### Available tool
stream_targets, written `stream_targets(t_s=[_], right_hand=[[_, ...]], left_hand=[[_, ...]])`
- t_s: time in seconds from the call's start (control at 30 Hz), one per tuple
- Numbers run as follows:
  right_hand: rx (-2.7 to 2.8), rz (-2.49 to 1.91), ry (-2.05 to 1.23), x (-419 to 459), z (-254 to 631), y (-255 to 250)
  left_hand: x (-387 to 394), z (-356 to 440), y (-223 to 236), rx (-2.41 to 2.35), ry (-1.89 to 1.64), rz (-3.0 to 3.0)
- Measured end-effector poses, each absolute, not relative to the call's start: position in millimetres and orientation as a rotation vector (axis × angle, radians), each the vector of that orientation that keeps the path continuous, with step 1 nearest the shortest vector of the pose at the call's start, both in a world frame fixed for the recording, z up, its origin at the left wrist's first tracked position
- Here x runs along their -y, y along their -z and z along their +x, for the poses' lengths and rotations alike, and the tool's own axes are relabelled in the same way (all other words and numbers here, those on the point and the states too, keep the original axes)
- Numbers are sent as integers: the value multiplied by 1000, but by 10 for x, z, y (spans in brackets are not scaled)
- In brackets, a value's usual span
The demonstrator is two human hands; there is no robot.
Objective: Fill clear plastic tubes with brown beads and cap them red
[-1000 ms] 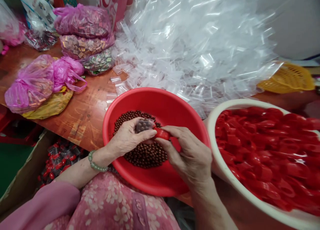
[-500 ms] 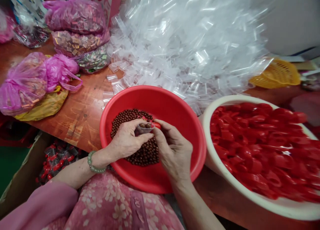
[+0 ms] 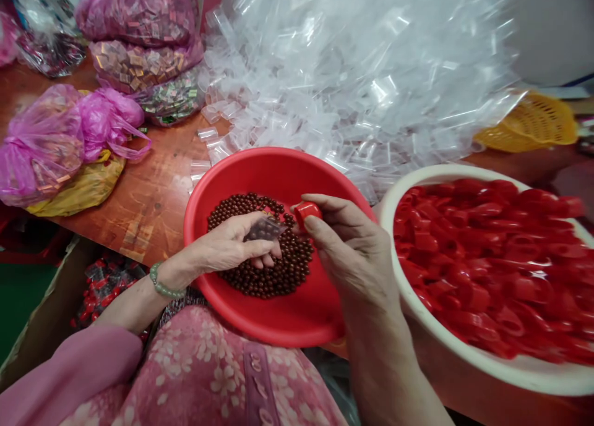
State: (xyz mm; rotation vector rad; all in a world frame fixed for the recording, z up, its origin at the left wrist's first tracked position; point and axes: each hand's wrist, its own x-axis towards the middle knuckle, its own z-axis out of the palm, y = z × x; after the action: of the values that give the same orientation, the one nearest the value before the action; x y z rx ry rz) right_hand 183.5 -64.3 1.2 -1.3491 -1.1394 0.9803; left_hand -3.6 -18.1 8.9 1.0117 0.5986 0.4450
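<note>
My left hand [image 3: 227, 245] hangs over a red plastic basin [image 3: 273, 166] and pinches a small clear plastic packet [image 3: 264, 229] holding dark beads. Its fingertips nearly touch the heap of round brown beads [image 3: 266, 271] in the basin. My right hand [image 3: 355, 243] holds a red plastic cap [image 3: 307, 214] between thumb and fingers, just above the basin's far right side. The cap and packet are apart. To the right stands a white basin [image 3: 394, 253] heaped with more red plastic caps [image 3: 487, 268]. A green bead bracelet [image 3: 162, 281] circles my left wrist.
A large heap of clear plastic sleeves [image 3: 352, 86] covers the back of the wooden table [image 3: 143, 209]. Pink bags [image 3: 41, 148] of small packets lie at the left, and a yellow basket [image 3: 531, 123] sits at the right. A box [image 3: 104, 284] of red-capped packets sits below the table's edge.
My hands have moved apart. The red cap, pressed against the packet before, has moved right and away from it in my right hand. The packet stays in my left hand.
</note>
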Motion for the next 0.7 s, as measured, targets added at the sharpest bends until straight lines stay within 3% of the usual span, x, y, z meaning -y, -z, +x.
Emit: stream_targets(t_s=[0.7], right_hand=[[1707,-1225,-761,505,1810,-204]], left_hand=[[157,-48,-38,-648,-384,1043]])
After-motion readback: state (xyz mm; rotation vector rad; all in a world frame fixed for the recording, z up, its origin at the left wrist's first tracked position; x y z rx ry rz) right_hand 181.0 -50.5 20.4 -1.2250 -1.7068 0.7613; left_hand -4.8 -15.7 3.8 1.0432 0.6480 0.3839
